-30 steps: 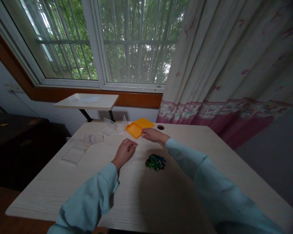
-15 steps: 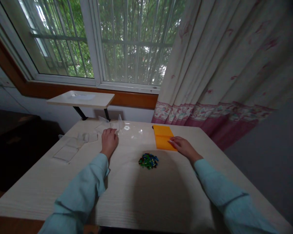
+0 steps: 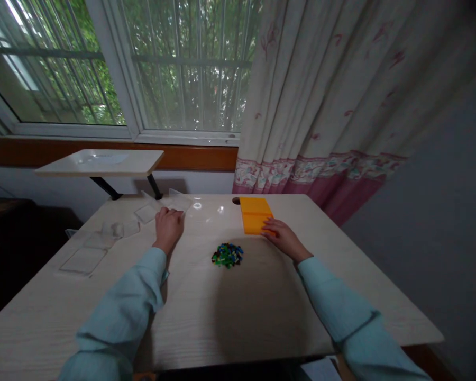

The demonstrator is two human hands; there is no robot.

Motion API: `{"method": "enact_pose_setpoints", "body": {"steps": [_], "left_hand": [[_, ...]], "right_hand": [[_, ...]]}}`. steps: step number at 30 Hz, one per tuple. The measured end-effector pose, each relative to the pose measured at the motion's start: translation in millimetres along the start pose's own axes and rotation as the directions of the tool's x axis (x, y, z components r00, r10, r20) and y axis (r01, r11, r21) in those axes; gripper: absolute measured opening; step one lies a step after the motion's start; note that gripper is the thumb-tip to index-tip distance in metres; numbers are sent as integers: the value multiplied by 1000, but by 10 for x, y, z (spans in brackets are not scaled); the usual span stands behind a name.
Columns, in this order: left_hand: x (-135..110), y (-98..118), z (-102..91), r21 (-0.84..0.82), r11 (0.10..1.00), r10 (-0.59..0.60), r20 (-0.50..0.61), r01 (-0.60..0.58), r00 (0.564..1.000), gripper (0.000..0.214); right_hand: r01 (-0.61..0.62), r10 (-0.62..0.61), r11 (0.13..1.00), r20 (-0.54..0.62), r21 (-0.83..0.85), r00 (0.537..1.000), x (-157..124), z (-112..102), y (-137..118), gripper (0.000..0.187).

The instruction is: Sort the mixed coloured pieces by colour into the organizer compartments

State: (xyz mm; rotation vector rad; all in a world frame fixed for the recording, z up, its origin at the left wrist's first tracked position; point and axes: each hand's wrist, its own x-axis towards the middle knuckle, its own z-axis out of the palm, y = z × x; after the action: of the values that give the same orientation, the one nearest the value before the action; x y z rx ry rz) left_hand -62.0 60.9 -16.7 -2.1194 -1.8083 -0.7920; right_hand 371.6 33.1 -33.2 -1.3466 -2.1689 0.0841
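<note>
My left hand (image 3: 168, 228) rests at the back left of the table, its fingers curled beside clear plastic containers. One clear container (image 3: 180, 199) stands just beyond the fingertips; whether the fingers grip it is hidden. On the right, my right hand (image 3: 284, 238) lies with its fingers stretched over the lower right corner of an orange sheet (image 3: 254, 207), which has a crease across it. Between the hands and nearer to me is a small heap of tiny coloured pieces (image 3: 227, 255), mostly green, blue and dark.
More clear plastic boxes (image 3: 84, 261) lie along the left of the pale table (image 3: 206, 312). A small raised stand (image 3: 138, 165) is at the back left, before the window. A floral curtain (image 3: 301, 106) hangs behind the table's right side.
The view has swung to the right, so everything sits further left. My right hand has slid slightly toward the near edge of the orange sheet. My left hand stays by the clear containers.
</note>
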Motion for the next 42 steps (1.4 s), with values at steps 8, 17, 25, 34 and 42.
{"method": "enact_pose_setpoints", "body": {"steps": [8,17,25,34,42], "left_hand": [[124,577,264,-350,933,122,97,-81,988,32],[48,1119,213,-719,673,343,97,-172,934,36],[61,639,346,-421,840,398,51,-341,916,33],[-25,910,227,-440,823,450,116,-361,885,24],[-54,969,234,-521,796,425,116,-309,898,21]], "right_hand": [[-95,95,995,20,10,995,39,141,-113,29],[-94,93,994,28,50,995,21,114,-109,26],[-96,92,988,38,118,995,22,46,-130,18],[-121,120,992,21,47,993,-8,-46,-101,13],[-20,23,998,48,-60,999,4,-77,-167,21]]}}
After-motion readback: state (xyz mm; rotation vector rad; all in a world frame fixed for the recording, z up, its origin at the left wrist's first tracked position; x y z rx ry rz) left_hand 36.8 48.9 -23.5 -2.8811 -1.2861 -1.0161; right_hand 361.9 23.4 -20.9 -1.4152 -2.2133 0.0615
